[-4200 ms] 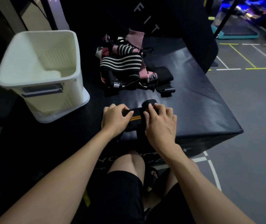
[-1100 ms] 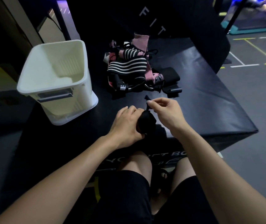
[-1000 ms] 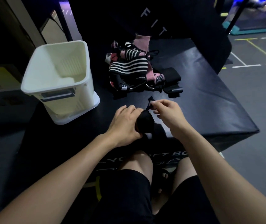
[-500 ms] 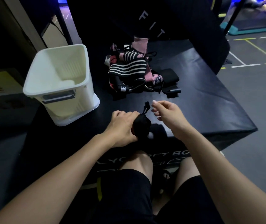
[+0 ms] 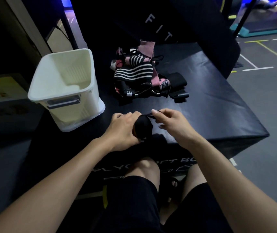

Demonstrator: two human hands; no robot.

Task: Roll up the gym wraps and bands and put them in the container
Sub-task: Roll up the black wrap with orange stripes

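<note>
Our left hand (image 5: pixel 123 130) clamps the rolled wrap (image 5: pixel 143 126); our right hand (image 5: pixel 168 122) pinches its loose strap (image 5: pixel 151 115). If that slips, the roll may unwind.

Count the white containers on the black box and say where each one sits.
1. The white container stands upright on the black box, at its left side, left of the pile of wraps and bands. None seems hidden.

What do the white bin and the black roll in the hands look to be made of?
White bin: likely rigid moulded plastic, matte, judging by its ribbed walls and moulded handle slot. Black roll: apparently soft woven fabric, matte; it bulges under the left hand, and the right hand pinches its thin strap end.
</note>
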